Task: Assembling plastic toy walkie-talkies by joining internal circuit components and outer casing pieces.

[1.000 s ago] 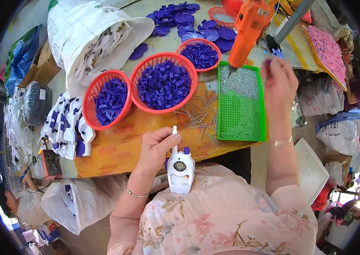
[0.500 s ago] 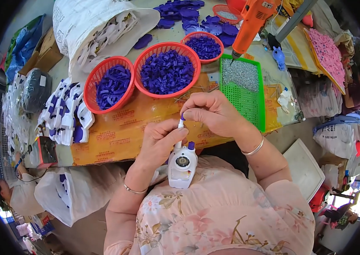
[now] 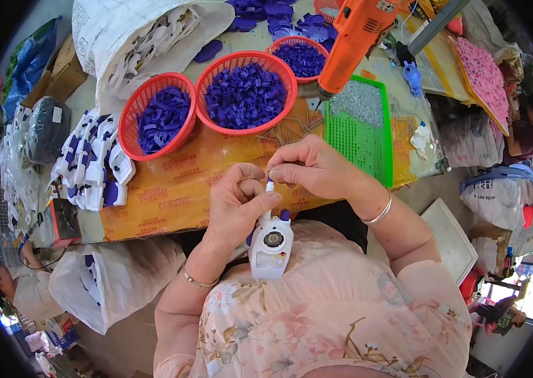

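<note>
A white plastic housing point(image 3: 269, 263) stands against my floral top, with a dark round part set in its face. Two posts rise from its upper end, and a short purple cap point(image 3: 285, 215) sits on the right one. My left hand point(image 3: 235, 205) is closed around the longer left post, thumb and curled fingers gripping it. At that post's tip, my right hand point(image 3: 314, 167) pinches a small purple piece point(image 3: 271, 180), mostly hidden by the fingertips. Whether the piece is fully seated on the tip, I cannot tell.
Red baskets of purple parts point(image 3: 247, 97) stand beyond my hands. A green tray point(image 3: 358, 142) holds small screws, with an orange electric screwdriver point(image 3: 355, 47) hanging over its corner. White-and-purple assemblies point(image 3: 93, 164) lie at left, near a white sack point(image 3: 106, 57). Loose metal rods lie by the tray.
The view has shifted slightly, and the screwdriver appears lower and further left. My left fingers have loosened and spread a little; the right hand keeps its pinch at the post's tip.
</note>
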`<state>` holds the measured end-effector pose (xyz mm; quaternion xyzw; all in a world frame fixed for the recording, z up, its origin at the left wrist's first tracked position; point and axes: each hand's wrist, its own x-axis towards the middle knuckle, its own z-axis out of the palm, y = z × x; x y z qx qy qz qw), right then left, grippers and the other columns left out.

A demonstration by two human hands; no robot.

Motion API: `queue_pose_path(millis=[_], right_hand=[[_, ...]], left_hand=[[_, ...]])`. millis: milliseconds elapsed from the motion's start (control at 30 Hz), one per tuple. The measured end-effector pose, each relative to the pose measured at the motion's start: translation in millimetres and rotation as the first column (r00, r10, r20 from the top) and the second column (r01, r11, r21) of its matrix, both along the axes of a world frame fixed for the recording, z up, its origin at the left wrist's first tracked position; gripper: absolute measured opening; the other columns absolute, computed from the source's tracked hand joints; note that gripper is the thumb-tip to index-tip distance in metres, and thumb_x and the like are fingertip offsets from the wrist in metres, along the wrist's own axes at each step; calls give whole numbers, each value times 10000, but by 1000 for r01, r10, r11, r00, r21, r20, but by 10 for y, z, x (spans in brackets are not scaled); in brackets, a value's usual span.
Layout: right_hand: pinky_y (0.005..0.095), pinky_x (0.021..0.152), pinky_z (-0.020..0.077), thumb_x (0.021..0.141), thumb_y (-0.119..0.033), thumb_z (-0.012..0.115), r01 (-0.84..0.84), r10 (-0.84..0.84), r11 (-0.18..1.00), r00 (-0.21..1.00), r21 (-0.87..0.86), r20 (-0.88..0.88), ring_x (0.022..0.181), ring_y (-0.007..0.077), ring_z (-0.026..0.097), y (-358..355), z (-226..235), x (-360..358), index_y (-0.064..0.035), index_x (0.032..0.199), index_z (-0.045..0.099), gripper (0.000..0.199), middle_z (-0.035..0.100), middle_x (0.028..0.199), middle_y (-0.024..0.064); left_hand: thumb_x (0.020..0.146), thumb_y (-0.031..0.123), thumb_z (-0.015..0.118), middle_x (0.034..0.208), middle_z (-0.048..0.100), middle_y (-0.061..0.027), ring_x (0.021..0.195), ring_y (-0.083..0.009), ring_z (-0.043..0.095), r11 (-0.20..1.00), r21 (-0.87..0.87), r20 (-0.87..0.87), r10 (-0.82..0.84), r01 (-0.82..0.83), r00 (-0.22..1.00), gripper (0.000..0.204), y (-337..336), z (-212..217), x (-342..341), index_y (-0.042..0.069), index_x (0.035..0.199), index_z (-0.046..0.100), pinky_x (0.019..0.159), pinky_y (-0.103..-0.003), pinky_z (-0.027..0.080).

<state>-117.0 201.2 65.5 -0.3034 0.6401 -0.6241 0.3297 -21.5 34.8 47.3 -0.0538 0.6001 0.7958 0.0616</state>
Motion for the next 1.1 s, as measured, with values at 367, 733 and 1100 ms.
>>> queue_pose_path(millis=[367,733,1100], right_hand=[[213,526,388,865,-115,591,-46,40,999,982,28,187,585,44,472,-63,-135,112,15,790,650,161,558,641,-29],[238,739,500,888,-96,565,294,-295,956,952,21,87,867,90,594,-232,-345,357,6,1155,583,286,640,1002,49],[259,790,492,796,8,655,173,-100,975,900,-139,424,898,93,591,-200,-296,464,-6,1127,576,341,635,1005,36]], left_hand=[[769,-42,670,656,573,1,552,-40,501,996,70,-30,56,-54,998,439,22,-102,104,-2,1166,488,500,-184,402],[817,-31,615,759,591,-3,650,-67,567,967,-30,-110,250,-255,962,342,-235,-41,8,-7,1156,583,576,-209,465],[861,75,579,998,618,-107,828,-130,597,892,-7,-129,448,-452,885,461,-413,95,-120,-34,1289,445,705,-253,483]])
